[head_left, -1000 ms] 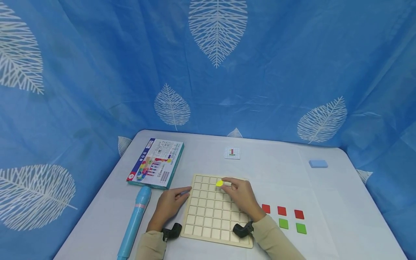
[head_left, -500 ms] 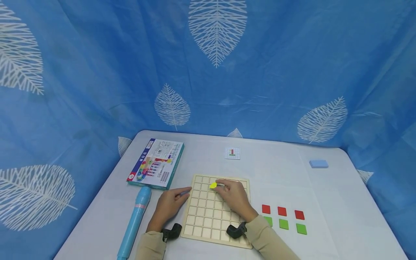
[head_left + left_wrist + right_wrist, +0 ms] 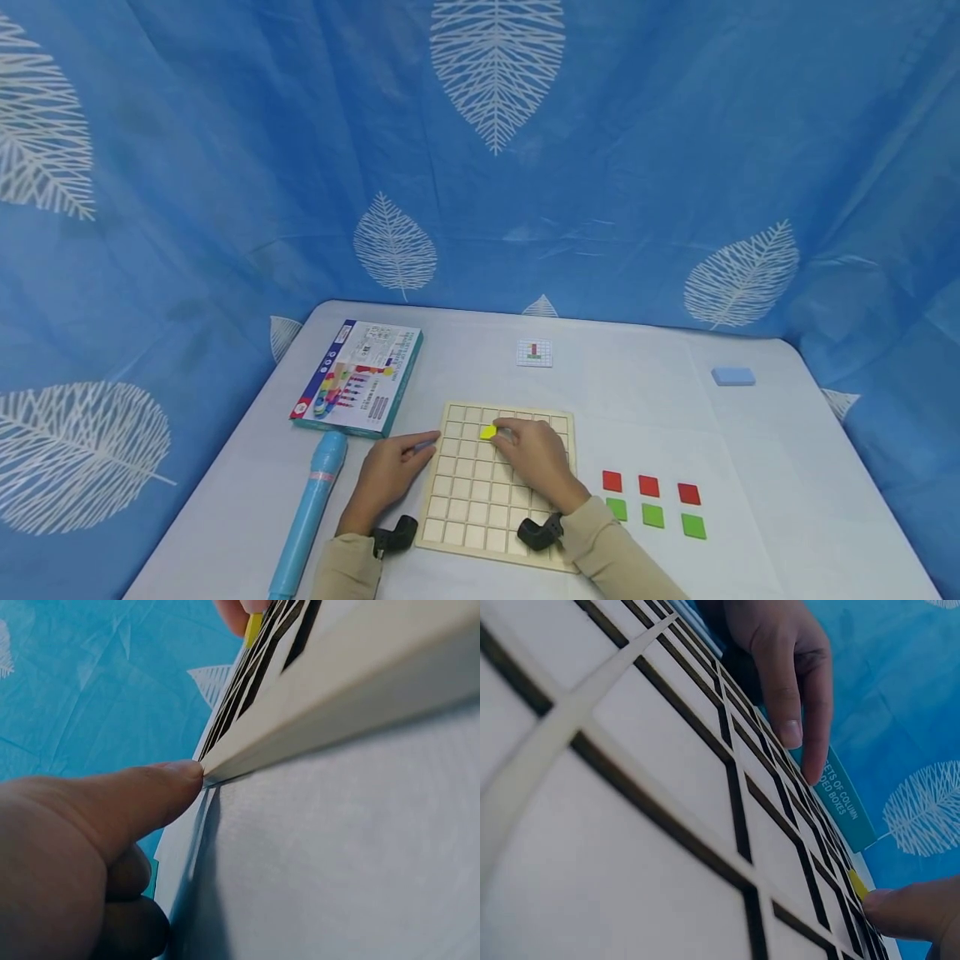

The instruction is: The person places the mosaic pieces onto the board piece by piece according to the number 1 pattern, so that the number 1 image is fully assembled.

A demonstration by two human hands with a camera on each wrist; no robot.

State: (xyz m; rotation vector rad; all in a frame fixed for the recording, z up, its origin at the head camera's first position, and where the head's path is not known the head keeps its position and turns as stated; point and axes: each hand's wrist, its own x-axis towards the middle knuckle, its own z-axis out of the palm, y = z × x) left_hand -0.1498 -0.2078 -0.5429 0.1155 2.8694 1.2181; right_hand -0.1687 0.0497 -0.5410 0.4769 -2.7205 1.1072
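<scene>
My right hand [image 3: 534, 457] pinches a small yellow square tile [image 3: 488, 432] between thumb and fingertips, low over the upper left part of the wooden grid board [image 3: 467, 489]. In the right wrist view, the thumb [image 3: 907, 911] presses against the yellow tile [image 3: 857, 883], down at the grid lines. My left hand [image 3: 386, 473] is at the board's left side, an extended fingertip [image 3: 187, 771] touching the board's edge [image 3: 315, 712]. Its other fingers are folded below in the left wrist view. Parts of the grid's right side are hidden under my right hand and wrist camera.
Red tiles [image 3: 648, 486] and green tiles [image 3: 652, 516] lie in two rows right of the board. Beyond it lies a small grid pattern card [image 3: 535, 352]. A toy box [image 3: 358, 378] and a light blue tube [image 3: 309, 512] are at left, a blue block [image 3: 732, 377] far right.
My right hand has moved left and slightly toward me with the yellow tile, lowering it onto the grid, where it lies flatter. The left hand has stayed at the board's edge.
</scene>
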